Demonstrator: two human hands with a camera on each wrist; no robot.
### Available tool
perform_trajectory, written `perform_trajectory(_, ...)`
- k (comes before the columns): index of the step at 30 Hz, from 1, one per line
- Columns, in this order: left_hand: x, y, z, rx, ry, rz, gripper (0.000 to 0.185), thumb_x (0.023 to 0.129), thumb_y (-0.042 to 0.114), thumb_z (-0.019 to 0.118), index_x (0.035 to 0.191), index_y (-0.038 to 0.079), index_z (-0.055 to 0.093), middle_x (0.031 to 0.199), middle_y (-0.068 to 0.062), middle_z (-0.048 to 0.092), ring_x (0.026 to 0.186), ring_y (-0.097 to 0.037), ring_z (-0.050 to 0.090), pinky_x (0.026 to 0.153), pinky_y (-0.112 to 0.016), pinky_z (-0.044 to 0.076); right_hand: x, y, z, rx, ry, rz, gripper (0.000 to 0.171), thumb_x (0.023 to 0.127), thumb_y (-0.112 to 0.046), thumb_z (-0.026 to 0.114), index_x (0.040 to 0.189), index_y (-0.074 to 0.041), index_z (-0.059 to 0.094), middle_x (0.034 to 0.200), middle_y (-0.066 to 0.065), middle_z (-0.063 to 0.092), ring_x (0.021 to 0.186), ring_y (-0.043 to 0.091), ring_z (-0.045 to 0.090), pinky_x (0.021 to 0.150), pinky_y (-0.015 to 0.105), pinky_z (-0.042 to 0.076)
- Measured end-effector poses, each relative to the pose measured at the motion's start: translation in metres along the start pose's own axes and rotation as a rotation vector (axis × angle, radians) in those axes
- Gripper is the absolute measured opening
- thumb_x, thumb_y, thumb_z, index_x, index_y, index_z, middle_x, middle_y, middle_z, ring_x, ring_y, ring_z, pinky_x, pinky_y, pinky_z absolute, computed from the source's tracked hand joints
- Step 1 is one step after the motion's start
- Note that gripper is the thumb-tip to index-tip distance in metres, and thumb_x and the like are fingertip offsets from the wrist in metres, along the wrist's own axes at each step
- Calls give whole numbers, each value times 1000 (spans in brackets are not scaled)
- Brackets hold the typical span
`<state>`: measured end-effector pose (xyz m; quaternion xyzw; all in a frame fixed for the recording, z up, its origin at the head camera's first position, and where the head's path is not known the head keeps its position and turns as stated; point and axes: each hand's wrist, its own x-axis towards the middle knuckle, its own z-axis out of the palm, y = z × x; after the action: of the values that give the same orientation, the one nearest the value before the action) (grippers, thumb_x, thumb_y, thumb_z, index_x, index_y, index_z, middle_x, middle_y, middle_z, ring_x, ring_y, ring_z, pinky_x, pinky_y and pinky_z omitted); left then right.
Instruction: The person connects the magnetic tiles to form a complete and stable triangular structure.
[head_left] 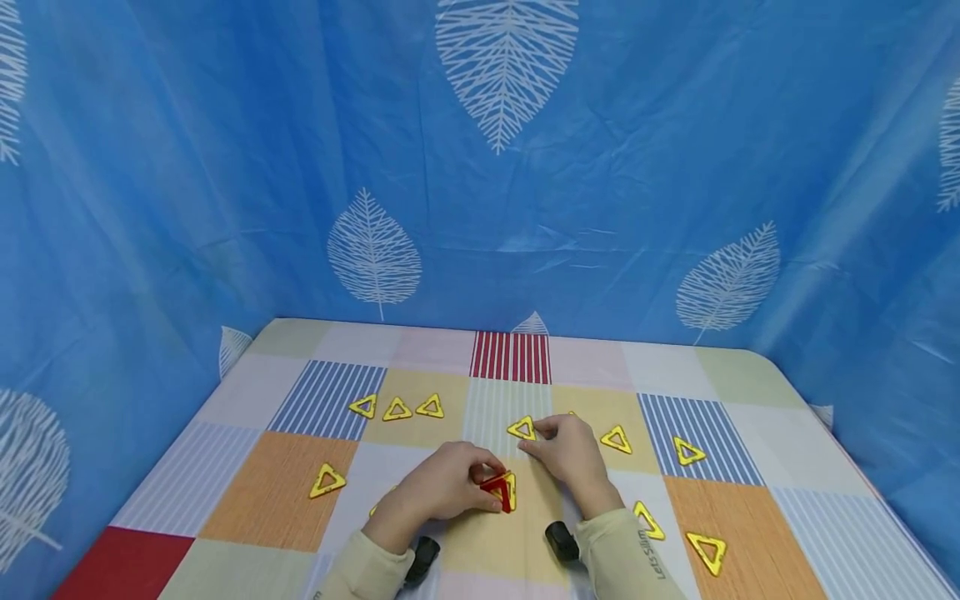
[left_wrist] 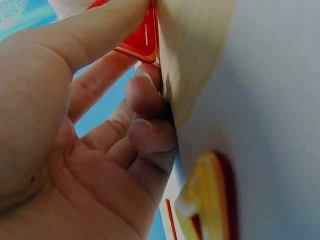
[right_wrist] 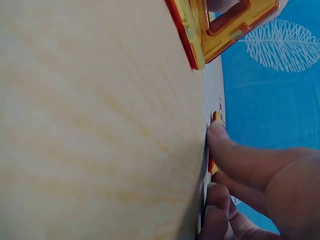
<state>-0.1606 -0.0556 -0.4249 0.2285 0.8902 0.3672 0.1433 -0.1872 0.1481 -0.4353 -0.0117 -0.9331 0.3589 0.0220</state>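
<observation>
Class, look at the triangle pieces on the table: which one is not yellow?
The red triangle, pinched by the left hand near the table's front edge. Every other triangle, including the one the right hand touches, is yellow.

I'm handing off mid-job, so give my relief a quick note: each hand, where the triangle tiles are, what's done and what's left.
Left hand: pinches the red triangle, stood up against a yellow triangle at the front centre of the table.
Right hand: fingertips touch a flat yellow tile.
Done: only that red and yellow pair is together.
Left: the other yellow triangles lie loose, three in a row at the back left.
</observation>
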Motion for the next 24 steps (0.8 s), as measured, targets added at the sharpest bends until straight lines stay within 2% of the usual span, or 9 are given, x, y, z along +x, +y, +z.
perform_trajectory(5,1,1,1,4,-3,-13,36,77,27,89,109,16,77,83,12,60,75,-7,53,69,-30,46,0,0,-1,7,10,22,21,85,-13,81,103,-2,78,100,9,73,100,31,66,87,48,52)
perform_trajectory(11,1,1,3,6,-15,-37,35,78,27,89,109,17,77,81,12,59,75,-9,53,70,-29,46,-5,1,-6,23,-22,61,19,88,-10,77,105,-4,77,102,7,71,101,29,64,89,50,50)
perform_trajectory(18,0,1,2,13,-4,-14,36,77,28,89,109,16,77,79,11,58,74,-9,52,68,-28,45,-13,2,-17,63,-59,23,17,88,-8,77,105,-5,76,92,2,70,85,19,66,77,42,53)
perform_trajectory(24,0,0,1,19,11,-16,37,77,29,90,109,16,77,80,11,58,74,-9,51,68,-29,45,-20,4,-24,94,-99,9,15,88,-7,77,103,-7,78,90,-1,70,78,14,62,69,35,51)
